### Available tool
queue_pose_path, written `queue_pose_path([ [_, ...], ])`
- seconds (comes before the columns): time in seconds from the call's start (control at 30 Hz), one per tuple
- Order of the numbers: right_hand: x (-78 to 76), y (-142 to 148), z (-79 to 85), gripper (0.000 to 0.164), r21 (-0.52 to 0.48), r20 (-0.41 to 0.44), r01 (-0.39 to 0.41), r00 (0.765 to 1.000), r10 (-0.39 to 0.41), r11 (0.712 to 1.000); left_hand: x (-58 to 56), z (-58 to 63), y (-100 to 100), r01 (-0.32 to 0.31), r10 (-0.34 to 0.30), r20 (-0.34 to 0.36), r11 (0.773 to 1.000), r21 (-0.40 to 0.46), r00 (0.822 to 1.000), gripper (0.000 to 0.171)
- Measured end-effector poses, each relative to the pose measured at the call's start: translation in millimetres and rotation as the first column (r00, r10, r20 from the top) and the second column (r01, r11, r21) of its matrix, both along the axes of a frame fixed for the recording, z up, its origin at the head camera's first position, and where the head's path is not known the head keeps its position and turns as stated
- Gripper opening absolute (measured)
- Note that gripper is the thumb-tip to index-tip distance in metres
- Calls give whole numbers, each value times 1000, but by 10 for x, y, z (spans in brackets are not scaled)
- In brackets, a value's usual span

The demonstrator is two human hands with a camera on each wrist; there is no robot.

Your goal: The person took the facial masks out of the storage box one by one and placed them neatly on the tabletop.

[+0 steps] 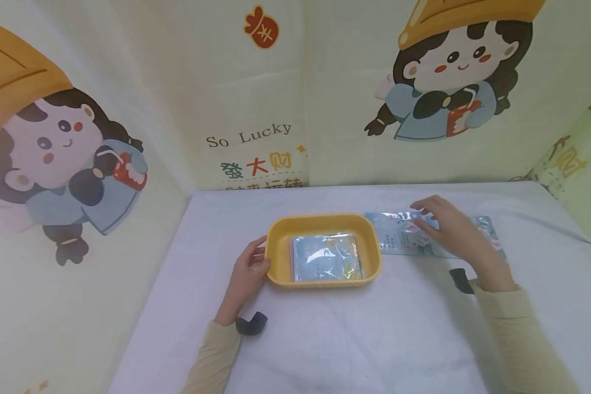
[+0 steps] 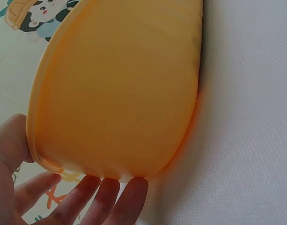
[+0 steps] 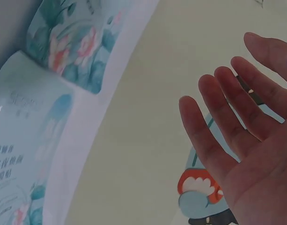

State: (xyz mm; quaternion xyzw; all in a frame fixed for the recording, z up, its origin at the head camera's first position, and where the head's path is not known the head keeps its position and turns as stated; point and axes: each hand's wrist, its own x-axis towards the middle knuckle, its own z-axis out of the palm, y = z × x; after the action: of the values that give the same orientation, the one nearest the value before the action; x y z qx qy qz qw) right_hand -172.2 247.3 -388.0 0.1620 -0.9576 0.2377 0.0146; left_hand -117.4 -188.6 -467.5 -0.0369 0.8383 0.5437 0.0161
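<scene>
- Left hand (image 1: 246, 273) has a hold on the left end of the yellow tray (image 1: 278, 251), thumb up by the rim and fingers bent against the outside wall. Basically the anchor here.
- Right hand (image 1: 449, 227) hovers over the loose sachets (image 1: 391, 235), fingers relaxed and a bit spread, nothing in them.
- Inside the tray there's a shiny blue sachet (image 1: 325, 260) lying flat. The loose ones lie on the white cloth (image 1: 345, 334): one just beside the tray's right end, another one (image 1: 486, 225) poking out beyond the right forearm. Exact count's hard to tell, arm's in the way.
- Step in hand, going by the pose: looks like reaching for a loose sachet while the other side steadies the tray.
- Next move probably calls for lowering the fingertips and pinching one edge. Slick, flat packs like that might slide, so tipping up a corner first seems smart.
</scene>
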Motion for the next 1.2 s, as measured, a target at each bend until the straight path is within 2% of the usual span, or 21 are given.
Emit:
queue_pose_path([
  [0.57,58,-380,-13,39,18,-83,-140,987,141,990,16,4,11,-1,1,-1,1000,3,1000,53],
  [1.2,107,-764,-77,47,13,-17,-203,979,204,979,16,2,9,-4,4,9,1000,-4,1000,53],
])
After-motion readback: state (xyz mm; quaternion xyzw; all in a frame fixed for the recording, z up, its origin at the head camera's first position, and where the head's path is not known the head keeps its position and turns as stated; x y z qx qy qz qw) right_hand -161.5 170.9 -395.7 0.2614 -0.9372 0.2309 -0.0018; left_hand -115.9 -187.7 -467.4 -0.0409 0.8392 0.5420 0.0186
